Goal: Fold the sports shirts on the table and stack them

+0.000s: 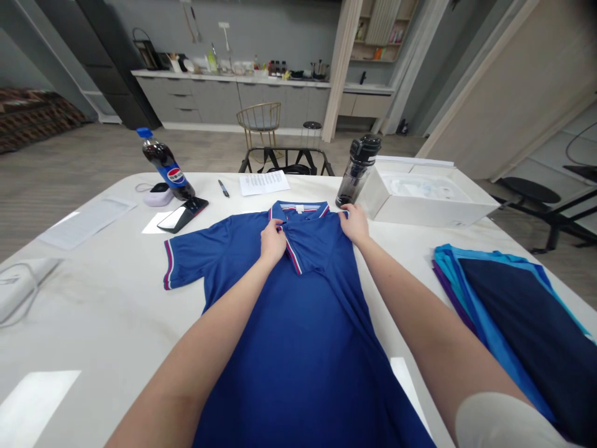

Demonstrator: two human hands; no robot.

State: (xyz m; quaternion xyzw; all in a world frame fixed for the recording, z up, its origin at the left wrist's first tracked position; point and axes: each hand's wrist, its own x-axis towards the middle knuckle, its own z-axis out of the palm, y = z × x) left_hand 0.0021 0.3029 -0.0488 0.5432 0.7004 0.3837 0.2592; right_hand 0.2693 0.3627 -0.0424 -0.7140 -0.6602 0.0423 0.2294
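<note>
A blue polo shirt (pixel 298 336) lies spread on the white table, its collar at the far end. Its collar and sleeve cuffs carry red and white stripes. The right-side sleeve (pixel 310 246) is folded inward over the body, while the left-side sleeve (pixel 200 252) stretches out flat. My left hand (pixel 273 242) is closed in a pinch on the folded sleeve, just below the collar. At the shoulder on the right, my right hand (pixel 355 224) has its fingers closed on the shirt's folded edge.
A stack of folded clothes (pixel 513 311) lies at right. Behind my right hand stand a dark drink bottle (pixel 358 171) and an open white box (pixel 420 193). A cola bottle (pixel 168 165), phone (pixel 184 214), pen (pixel 224 188) and papers (pixel 264 183) occupy the far side.
</note>
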